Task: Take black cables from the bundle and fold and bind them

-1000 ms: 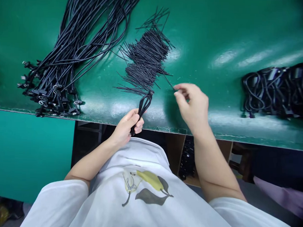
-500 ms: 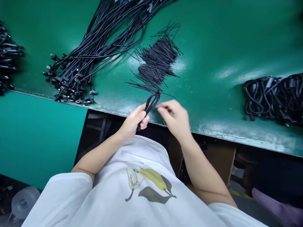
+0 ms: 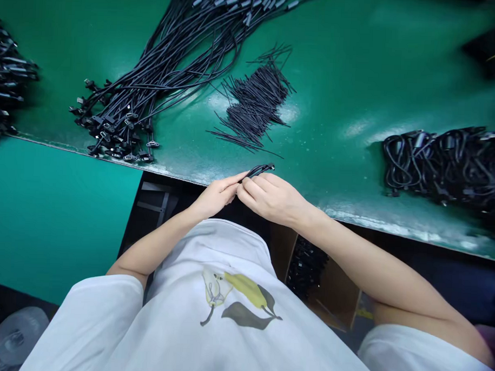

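A coiled black cable (image 3: pixel 259 169) is held at the front edge of the green table, its small metal-tipped plug pointing right. My left hand (image 3: pixel 217 198) is closed around the near end of the coil. My right hand (image 3: pixel 273 200) meets it from the right, fingers bent and pressed together on the middle of the coil. Whether a thin tie is between those fingers is hidden. Just beyond the hands lies a pile of short black ties (image 3: pixel 256 102). Left of that pile, a loose bundle of long black cables (image 3: pixel 170 74) spreads out, plugs toward me.
Coiled cables (image 3: pixel 439 162) sit in a row at the right on the green table (image 3: pixel 335 102). More cables (image 3: pixel 10 80) are heaped at the far left. Below the table edge stands an open cardboard box (image 3: pixel 339 297) with black cables inside. A clear plastic roll (image 3: pixel 21 334) is at lower left.
My right hand has moved left and closed onto the coil beside my left hand. The coil has tipped from pointing up toward the right. The view has shifted slightly.
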Action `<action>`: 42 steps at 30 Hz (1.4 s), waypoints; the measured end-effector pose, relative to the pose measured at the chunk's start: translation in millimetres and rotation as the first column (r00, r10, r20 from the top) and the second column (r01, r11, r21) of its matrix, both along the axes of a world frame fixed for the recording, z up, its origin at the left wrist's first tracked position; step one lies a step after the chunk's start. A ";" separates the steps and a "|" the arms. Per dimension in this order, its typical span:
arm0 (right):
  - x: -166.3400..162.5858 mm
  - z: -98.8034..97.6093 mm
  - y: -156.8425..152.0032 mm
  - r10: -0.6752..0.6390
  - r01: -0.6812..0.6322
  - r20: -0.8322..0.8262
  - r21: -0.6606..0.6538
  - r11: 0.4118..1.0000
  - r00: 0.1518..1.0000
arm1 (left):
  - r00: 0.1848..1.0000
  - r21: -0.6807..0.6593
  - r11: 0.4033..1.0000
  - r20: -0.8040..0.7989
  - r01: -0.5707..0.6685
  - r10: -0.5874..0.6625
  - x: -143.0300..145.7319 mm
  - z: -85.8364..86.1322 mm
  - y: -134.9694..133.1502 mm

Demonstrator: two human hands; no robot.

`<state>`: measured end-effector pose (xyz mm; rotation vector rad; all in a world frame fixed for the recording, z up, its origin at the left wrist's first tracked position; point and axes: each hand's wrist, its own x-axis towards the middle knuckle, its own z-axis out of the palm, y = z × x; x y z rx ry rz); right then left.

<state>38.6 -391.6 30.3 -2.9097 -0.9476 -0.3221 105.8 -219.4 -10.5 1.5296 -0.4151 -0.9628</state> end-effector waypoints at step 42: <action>-12.7 -7.3 -1.6 -0.190 0.617 -0.595 0.688 0.382 0.781 | 0.952 -0.089 0.981 0.269 0.175 -0.145 -2.1 9.4 -2.2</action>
